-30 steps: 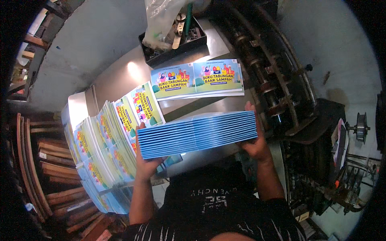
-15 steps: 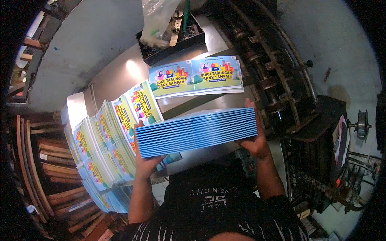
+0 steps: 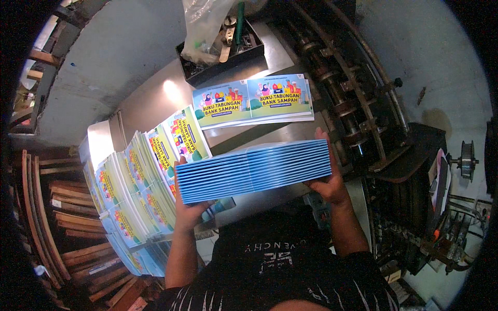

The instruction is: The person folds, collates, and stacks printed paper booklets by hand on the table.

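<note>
Seen from the head camera, a worker holds a thick stack of blue-edged booklets at the centre of view, edges toward the lens, above a metal table; the layers lie close and nearly even, so this batch looks gathered and largely squared; whether it is bound or trimmed cannot be told.

Much printed matter seems to remain outside the grip: a low pile of two-up illustrated prints lies face up at 12 o'clock, its lower sheets slightly askew, while a long, leaning row of illustrated booklets spreads at 8 o'clock; beyond the flat pile, also toward 12, sits a black tool box, with rod-and-roller machinery at 2 o'clock.

The left hand grips the stack's end at 8 o'clock, fingers up its side, thumb along the lower edge; the right hand braces the opposite end at 3 o'clock, fingers rising along it, thumb low; both hold the stack between inward-facing palms; bare forearms reach in from 7 and 4 o'clock, spread about a dark shirt.
</note>
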`<state>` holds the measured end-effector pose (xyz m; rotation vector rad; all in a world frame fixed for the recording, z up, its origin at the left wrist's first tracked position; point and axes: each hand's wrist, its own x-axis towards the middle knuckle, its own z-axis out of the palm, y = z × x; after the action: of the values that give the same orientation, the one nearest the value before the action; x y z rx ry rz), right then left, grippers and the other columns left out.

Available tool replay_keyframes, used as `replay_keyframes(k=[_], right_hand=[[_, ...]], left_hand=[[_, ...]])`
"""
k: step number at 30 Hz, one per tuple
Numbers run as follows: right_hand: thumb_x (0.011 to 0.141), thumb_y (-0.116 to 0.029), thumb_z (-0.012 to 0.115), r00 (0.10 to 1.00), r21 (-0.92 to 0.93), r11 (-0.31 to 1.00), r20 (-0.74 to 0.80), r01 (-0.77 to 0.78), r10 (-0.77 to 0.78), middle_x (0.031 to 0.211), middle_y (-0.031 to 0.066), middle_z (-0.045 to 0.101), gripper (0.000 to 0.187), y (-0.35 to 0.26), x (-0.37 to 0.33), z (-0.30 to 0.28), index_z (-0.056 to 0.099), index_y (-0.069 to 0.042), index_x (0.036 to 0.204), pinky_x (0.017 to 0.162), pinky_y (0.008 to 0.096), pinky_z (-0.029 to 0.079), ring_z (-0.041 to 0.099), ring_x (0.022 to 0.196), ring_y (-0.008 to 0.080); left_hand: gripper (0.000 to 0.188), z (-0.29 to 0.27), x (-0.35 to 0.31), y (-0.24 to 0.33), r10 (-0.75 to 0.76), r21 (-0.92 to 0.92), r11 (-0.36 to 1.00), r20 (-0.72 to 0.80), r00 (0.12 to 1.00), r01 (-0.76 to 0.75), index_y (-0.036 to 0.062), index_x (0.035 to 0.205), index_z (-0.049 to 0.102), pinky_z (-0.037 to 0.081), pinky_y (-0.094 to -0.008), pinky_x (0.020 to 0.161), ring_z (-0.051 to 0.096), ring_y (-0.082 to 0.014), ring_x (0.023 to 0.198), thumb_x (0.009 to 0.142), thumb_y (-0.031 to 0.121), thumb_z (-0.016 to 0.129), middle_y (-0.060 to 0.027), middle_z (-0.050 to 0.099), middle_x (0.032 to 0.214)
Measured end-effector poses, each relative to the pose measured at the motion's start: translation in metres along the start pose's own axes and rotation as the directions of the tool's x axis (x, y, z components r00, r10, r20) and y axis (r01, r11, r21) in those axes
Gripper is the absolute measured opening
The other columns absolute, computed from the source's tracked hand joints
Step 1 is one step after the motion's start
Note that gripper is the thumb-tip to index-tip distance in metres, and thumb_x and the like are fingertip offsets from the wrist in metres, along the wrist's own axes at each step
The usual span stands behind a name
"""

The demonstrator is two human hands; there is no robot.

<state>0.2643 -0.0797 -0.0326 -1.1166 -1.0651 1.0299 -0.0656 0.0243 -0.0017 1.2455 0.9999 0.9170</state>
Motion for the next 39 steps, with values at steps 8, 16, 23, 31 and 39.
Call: replay_keyframes(k=[8,16,23,31,39], right_hand=[[0.068,0.006,0.068,0.995,0.024,0.996,-0.054,-0.081,0.082,0.142,0.0136,0.035,0.081,-0.006,-0.001,0.007,0.03,-0.009,0.138,0.108,0.0417,0.029,0.035,0.131,0.0261],[0.069,0.005,0.069,0.969,-0.128,0.973,-0.18,-0.191,0.167,0.12,0.0084,0.049,0.064,-0.021,0.006,0.013,0.039,-0.008,0.124,0.097,0.0367,0.04,0.049,0.111,0.0196],[0.074,-0.001,0.069,0.855,-0.175,0.913,-0.448,-0.369,0.26,0.105,0.008,0.055,0.049,-0.035,-0.038,0.013,0.042,-0.004,0.115,0.09,0.0378,0.043,0.055,0.098,0.0189],[0.072,-0.016,0.078,0.785,-0.135,0.845,-0.468,-0.518,0.407,0.113,0.0145,0.059,0.063,-0.051,-0.035,0.003,0.042,0.0,0.122,0.095,0.0389,0.041,0.056,0.105,0.027],[0.085,-0.029,0.063,0.985,-0.924,0.341,-0.163,-0.171,0.051,0.143,0.0233,0.028,0.075,-0.096,0.075,0.067,0.023,-0.004,0.142,0.108,0.0511,0.022,0.026,0.134,0.0386]], left_hand=[[0.097,-0.016,-0.001,-0.014,0.04,0.257,0.965,0.04,0.998,-0.049,0.0007,0.142,0.02,0.038,-0.037,0.101,0.047,-0.0236,0.117,0.063,0.006,0.076,-0.0136,0.043,0.13],[0.045,0.0,0.013,-0.006,-0.022,0.012,1.0,-0.112,0.993,0.023,0.0028,0.104,0.046,0.049,-0.0308,0.079,0.059,-0.0171,0.087,0.065,-0.009,0.066,-0.0061,0.056,0.096],[0.04,0.007,0.023,0.009,-0.079,0.026,0.997,0.062,0.995,0.078,0.0014,0.104,0.047,0.049,-0.0319,0.081,0.061,-0.0179,0.09,0.072,-0.005,0.069,-0.0091,0.061,0.096],[0.038,0.021,0.041,0.017,-0.204,0.03,0.979,0.18,0.962,0.202,-0.001,0.105,0.049,0.05,-0.0314,0.079,0.062,-0.0167,0.087,0.076,0.008,0.072,-0.0097,0.063,0.094],[0.046,0.024,0.073,-0.006,-0.403,0.504,0.805,0.078,0.912,0.312,-0.001,0.106,0.056,0.049,-0.0331,0.078,0.064,-0.0198,0.086,0.075,0.027,0.076,-0.0135,0.066,0.093]])
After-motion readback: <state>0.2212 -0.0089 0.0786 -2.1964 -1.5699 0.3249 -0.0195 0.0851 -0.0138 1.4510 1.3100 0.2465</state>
